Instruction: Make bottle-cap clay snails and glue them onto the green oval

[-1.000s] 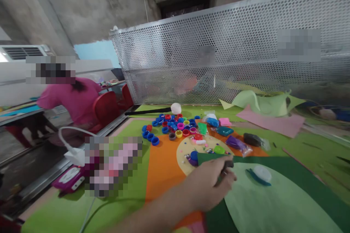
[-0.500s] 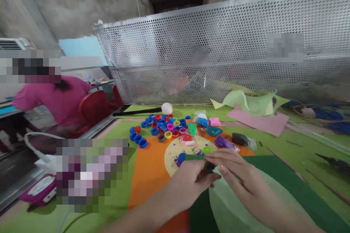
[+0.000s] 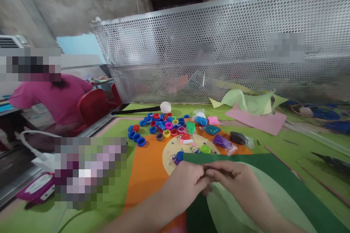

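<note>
Hands meet low at centre of my view: left hand [image 3: 188, 184] and right hand [image 3: 237, 180], fingers pinched shut together on a small dark object [image 3: 216, 170] between them, too small to identify. They hover above dark green felt [image 3: 262, 164] on the counter [image 3: 115, 204]. Coloured rings [image 3: 161, 127] lie beyond.

Two hands, left [image 3: 188, 185] and right [image 3: 235, 180], meet over one dark green sheet [image 3: 273, 167]. Behind lie about two dozen small rings [image 3: 164, 125], too crowded to count exactly, and roughly six clay packets [image 3: 212, 129]. One pink sheet [image 3: 259, 120] lies farther back.
</note>
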`<state>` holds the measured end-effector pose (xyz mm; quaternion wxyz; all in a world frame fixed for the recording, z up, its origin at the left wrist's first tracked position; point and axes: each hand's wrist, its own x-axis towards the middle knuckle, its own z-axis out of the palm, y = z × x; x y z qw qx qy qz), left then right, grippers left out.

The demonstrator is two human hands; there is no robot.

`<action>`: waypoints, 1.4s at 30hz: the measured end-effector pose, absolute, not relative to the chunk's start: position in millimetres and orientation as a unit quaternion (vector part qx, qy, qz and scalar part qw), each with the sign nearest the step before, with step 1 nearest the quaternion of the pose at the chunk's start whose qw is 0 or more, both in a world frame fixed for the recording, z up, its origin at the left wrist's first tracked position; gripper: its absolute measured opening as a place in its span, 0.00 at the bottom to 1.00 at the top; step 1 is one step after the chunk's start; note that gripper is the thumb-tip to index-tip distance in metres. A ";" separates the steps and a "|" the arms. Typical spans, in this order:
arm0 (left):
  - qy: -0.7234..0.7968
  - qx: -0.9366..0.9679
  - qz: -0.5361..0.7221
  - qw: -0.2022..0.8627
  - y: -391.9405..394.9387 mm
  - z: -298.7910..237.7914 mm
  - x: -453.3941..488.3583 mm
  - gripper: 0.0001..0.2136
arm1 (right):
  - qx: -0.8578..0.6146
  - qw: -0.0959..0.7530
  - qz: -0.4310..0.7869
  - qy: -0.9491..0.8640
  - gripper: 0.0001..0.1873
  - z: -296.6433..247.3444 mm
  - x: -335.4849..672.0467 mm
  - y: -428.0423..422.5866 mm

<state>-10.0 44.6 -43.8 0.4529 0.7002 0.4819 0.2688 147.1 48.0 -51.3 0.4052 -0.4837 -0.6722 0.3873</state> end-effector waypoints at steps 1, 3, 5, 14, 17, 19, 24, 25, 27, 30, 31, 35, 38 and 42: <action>0.477 0.683 0.279 0.477 43.9 -43.4 -8.5 0.13 | -0.493 0.418 0.393 -0.654 0.10 -47.5 149.3 50.3; 0.464 0.646 0.303 0.526 43.3 -42.6 -5.9 0.14 | -0.511 0.460 0.361 -0.631 0.10 -39.5 156.6 55.6; 0.442 0.614 0.321 0.569 44.3 -42.2 -4.3 0.15 | -0.528 0.505 0.279 -0.623 0.11 -33.1 166.1 60.1; 0.359 0.547 0.345 0.672 50.8 -45.8 -3.9 0.22 | -0.472 0.454 0.203 -0.727 0.15 -36.8 166.5 56.1; 0.353 0.547 0.339 0.679 48.4 -45.1 -3.2 0.19 | -0.457 0.377 0.282 -0.754 0.14 -41.0 157.2 52.2; 0.356 0.547 0.332 0.681 47.2 -45.0 -2.3 0.19 | -0.448 0.370 0.307 -0.754 0.14 -41.5 154.9 50.7; 0.363 0.524 0.348 0.687 47.2 -44.8 -1.4 0.22 | -0.506 0.429 0.246 -0.707 0.14 -39.1 161.0 54.2; 0.361 0.518 0.353 0.690 47.5 -44.6 -1.6 0.22 | -0.513 0.442 0.232 -0.698 0.14 -38.5 162.9 55.6; 0.354 0.511 0.356 0.697 48.3 -44.2 -2.2 0.21 | -0.502 0.469 0.209 -0.696 0.12 -37.5 165.8 57.8; 0.340 0.511 0.356 0.705 49.6 -45.2 -3.1 0.20 | -0.456 0.457 0.220 -0.731 0.15 -37.6 165.6 58.4; 0.336 0.513 0.358 0.704 50.0 -45.8 -3.4 0.20 | -0.447 0.436 0.236 -0.744 0.16 -38.2 164.4 58.0; 0.339 0.524 0.357 0.695 49.7 -46.3 -4.4 0.14 | -0.438 0.390 0.302 -0.751 0.13 -41.9 157.8 54.0; 0.353 0.540 0.347 0.681 47.5 -45.2 -4.5 0.11 | -0.436 0.410 0.320 -0.735 0.10 -41.9 154.3 50.7; 0.371 0.544 0.348 0.668 44.6 -45.5 -2.9 0.15 | -0.499 0.424 0.288 -0.699 0.10 -37.0 157.6 53.7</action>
